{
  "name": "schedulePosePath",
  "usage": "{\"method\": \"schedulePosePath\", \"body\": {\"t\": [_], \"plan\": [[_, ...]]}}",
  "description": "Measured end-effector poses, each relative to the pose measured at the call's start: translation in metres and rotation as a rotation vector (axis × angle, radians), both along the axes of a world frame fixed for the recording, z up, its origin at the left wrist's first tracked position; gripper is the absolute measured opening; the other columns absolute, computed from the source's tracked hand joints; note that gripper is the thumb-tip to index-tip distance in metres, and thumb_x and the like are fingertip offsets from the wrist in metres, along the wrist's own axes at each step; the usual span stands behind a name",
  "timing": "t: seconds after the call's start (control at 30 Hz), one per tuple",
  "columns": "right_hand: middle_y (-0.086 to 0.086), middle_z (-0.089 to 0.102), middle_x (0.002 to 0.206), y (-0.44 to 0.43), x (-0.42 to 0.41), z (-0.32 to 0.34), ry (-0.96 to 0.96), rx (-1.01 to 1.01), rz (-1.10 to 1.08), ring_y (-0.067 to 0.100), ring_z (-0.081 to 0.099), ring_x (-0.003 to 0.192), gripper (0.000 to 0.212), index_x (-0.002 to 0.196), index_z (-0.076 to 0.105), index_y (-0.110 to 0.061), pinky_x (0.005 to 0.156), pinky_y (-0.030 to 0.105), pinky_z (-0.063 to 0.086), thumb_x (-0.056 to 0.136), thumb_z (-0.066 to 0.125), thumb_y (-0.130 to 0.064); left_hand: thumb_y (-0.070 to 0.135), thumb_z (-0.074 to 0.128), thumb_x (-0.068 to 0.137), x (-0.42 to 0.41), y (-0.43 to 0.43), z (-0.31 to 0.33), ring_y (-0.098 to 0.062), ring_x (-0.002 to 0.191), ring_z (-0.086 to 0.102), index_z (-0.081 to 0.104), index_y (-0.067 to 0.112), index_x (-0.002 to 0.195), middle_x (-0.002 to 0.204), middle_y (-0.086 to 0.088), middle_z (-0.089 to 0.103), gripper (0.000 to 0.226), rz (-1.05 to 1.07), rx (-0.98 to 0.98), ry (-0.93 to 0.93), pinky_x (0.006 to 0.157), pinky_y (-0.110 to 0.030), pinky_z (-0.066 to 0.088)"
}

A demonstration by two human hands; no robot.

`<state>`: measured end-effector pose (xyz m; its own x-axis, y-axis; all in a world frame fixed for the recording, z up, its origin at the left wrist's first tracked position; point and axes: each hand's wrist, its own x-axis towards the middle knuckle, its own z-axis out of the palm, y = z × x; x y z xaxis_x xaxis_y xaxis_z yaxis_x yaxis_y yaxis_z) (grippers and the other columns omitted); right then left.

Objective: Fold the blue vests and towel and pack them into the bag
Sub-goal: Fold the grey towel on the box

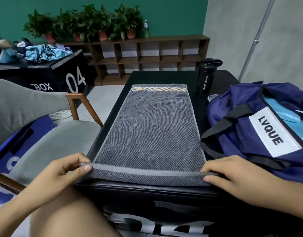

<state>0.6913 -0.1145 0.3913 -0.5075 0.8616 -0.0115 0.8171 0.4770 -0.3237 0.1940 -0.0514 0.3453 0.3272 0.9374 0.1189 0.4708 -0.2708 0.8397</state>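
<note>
Towel [152,134] lies flat along the black box [147,190], its near corners pinched between thumb and fingers of the left hand [68,170] and right hand [232,171], with the open navy bag [260,125] just beside it on the right, the black sport bottle [206,75] behind, and a grey chair [45,134] on the left.

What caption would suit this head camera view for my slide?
Left hand and right hand pinch the near corners of a grey towel beside the navy bag.

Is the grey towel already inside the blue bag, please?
No, the towel lies flat on the black box beside the bag, left hand and right hand pinching its near edge.
</note>
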Motion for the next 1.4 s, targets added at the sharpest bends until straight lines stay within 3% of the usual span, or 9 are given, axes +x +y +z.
{"method": "schedulePosePath", "body": {"t": [0.13,0.27,0.37,0.57,0.67,0.8,0.97,1.2,1.4], "plan": [[-0.019,0.069,0.085,0.002,0.007,0.025,-0.028,-0.117,-0.011,0.005,0.064,0.079,0.014,0.098,0.067,-0.036,0.074,0.020,0.047,0.101,0.067,-0.050,0.020,0.064,0.102,0.009,0.001,0.006,-0.019,0.063,0.046,0.070,0.014,0.086,0.067,-0.009,0.057,0.018,-0.030,-0.082,-0.087,0.057,-0.026,0.037],[-0.018,0.072,0.074,0.018,0.009,0.047,0.064,-0.081,-0.159,0.008,0.068,0.072,0.023,0.081,0.065,-0.030,0.067,0.021,0.047,0.092,0.080,-0.044,0.051,0.073,0.094,0.020,0.013,0.018,-0.030,0.064,0.059,0.074,0.010,0.093,0.075,-0.019,0.065,0.041,0.008,-0.041,-0.100,0.061,-0.033,0.048],[-0.019,0.074,0.072,0.041,0.011,0.059,0.077,-0.050,-0.222,0.006,0.071,0.073,0.025,0.079,0.066,-0.027,0.072,0.024,0.052,0.090,0.082,-0.043,0.043,0.071,0.100,0.031,0.030,0.037,-0.021,0.067,0.062,0.078,0.018,0.094,0.078,-0.010,0.071,0.027,0.060,0.063,-0.054,0.062,-0.030,0.051],[-0.008,0.077,0.080,0.094,0.013,0.084,0.228,0.022,-0.275,0.009,0.071,0.074,0.010,0.091,0.072,-0.031,0.085,0.044,0.058,0.101,0.071,-0.032,0.025,0.063,0.104,0.052,0.084,0.075,-0.010,0.063,0.057,0.077,0.016,0.095,0.076,0.006,0.068,0.019,0.212,0.196,-0.036,0.060,-0.021,0.049],[-0.005,0.076,0.078,0.132,0.009,0.093,0.301,0.108,-0.359,0.015,0.069,0.070,0.014,0.089,0.070,-0.028,0.083,0.047,0.059,0.103,0.068,-0.030,0.027,0.061,0.107,0.064,0.126,0.086,-0.014,0.064,0.054,0.073,0.014,0.096,0.079,-0.012,0.063,0.022,0.240,0.215,-0.127,0.058,-0.020,0.050],[-0.005,0.074,0.079,0.187,0.003,0.099,0.345,0.196,-0.460,0.014,0.070,0.068,0.018,0.089,0.066,-0.027,0.074,0.042,0.060,0.106,0.061,-0.031,0.039,0.060,0.108,0.080,0.186,0.097,-0.032,0.072,0.059,0.072,0.018,0.098,0.080,-0.006,0.063,0.026,0.272,0.221,-0.161,0.065,-0.053,0.061],[-0.002,0.067,0.084,0.250,-0.001,0.101,0.336,0.293,-0.527,0.015,0.062,0.080,0.022,0.094,0.056,-0.023,0.062,0.034,0.040,0.111,0.046,-0.033,0.044,0.056,0.109,0.097,0.256,0.104,-0.013,0.083,0.064,0.069,0.022,0.098,0.091,0.006,0.072,0.027,0.326,0.274,-0.134,0.077,-0.040,0.051],[0.011,0.065,0.090,0.315,-0.008,0.046,0.335,0.224,-0.629,0.033,0.062,0.085,0.021,0.105,0.045,-0.019,0.084,0.051,0.055,0.113,0.034,-0.034,0.041,0.046,0.112,0.127,0.325,0.060,-0.014,0.084,0.055,0.058,0.014,0.099,0.093,0.001,0.061,0.033,0.424,0.179,-0.103,0.073,-0.037,0.041],[0.008,0.058,0.081,0.346,-0.011,-0.010,0.246,0.124,-0.610,0.034,0.058,0.079,0.017,0.107,0.041,-0.014,0.071,0.046,0.047,0.115,0.035,-0.028,0.038,0.038,0.115,0.139,0.353,0.015,-0.020,0.087,0.058,0.052,0.017,0.102,0.096,-0.002,0.063,0.029,0.406,0.104,0.066,0.073,-0.039,0.040]]}}
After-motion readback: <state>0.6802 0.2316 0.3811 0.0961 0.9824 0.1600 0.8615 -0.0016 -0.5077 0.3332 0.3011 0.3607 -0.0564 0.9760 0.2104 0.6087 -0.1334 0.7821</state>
